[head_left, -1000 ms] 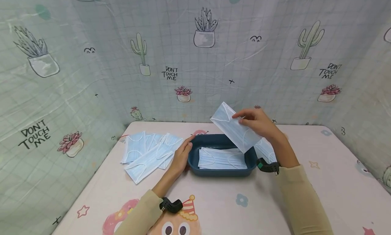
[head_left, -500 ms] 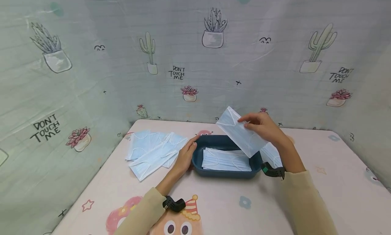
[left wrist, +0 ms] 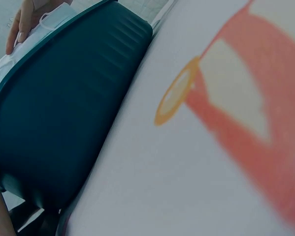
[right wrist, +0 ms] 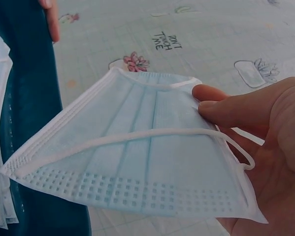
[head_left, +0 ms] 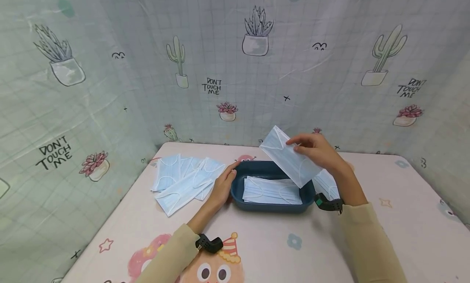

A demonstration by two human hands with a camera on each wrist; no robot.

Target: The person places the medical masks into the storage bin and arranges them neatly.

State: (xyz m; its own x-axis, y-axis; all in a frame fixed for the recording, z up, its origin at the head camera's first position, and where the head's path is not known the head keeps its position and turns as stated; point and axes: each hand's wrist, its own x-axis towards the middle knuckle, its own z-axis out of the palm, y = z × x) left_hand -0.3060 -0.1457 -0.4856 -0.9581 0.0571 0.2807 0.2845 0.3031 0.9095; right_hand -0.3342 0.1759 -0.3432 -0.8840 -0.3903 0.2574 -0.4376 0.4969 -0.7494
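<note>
In the head view, a blue disposable face mask (head_left: pixel 290 156) is pinched between the thumb and fingers of my right hand (head_left: pixel 315 152). It hangs tilted above the right part of a dark blue bin (head_left: pixel 271 208). Ear loops and pleats show on this mask (right wrist: pixel 137 147) in the right wrist view. Inside the bin lies a stack of masks (head_left: pixel 271 191). My left hand (head_left: pixel 222 187) rests against the bin's left end, its fingers fairly straight along the rim. The left wrist view shows the bin's side wall (left wrist: pixel 63 98), with most of that hand out of sight.
Several loose masks (head_left: pixel 185 179) lie fanned out on the table left of the bin. More masks (head_left: pixel 326 184) lie right of it, partly behind my right wrist. A printed curtain (head_left: pixel 235 70) stands behind the pink-white table (head_left: pixel 264 250).
The head view has turned slightly left, so everything sits further right in it. Both hands, the held mask and the bin keep nearly the same places relative to each other.
</note>
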